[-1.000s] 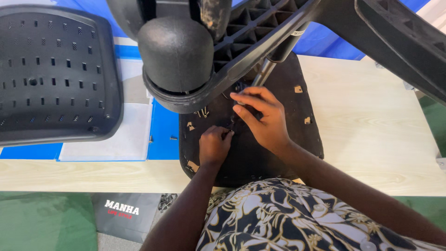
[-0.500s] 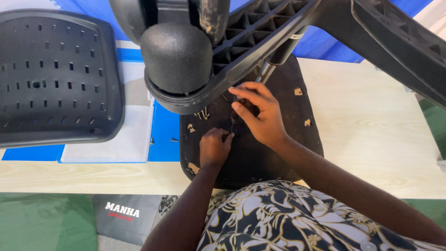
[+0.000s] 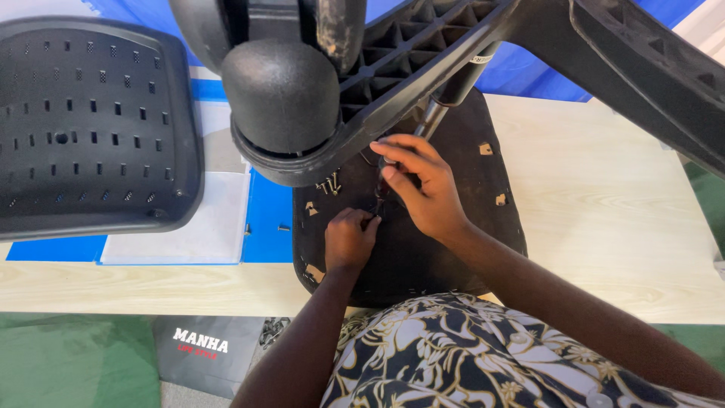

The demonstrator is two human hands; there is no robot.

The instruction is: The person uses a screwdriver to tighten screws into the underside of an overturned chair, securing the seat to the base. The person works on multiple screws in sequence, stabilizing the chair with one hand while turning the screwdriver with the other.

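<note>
A black chair seat [image 3: 453,249] lies upside down on the pale wooden table [image 3: 627,219]. Over it looms the black chair base with a caster wheel [image 3: 281,94] and a grey metal column [image 3: 432,121]. My right hand [image 3: 423,185] grips a thin dark tool [image 3: 380,193] held upright on the seat. Just below it, my left hand [image 3: 349,238] pinches something small at the tool's tip; what it is stays hidden by the fingers. Loose screws [image 3: 329,183] lie on the seat near the wheel.
A black perforated chair backrest [image 3: 83,128] lies at the left on blue and white sheets [image 3: 268,223]. A single screw [image 3: 282,227] rests on the blue sheet. A dark bag [image 3: 200,351] sits on the green floor below the table edge.
Both hands stay at the same spot on the seat. The chair base overhead has shifted slightly in view.
</note>
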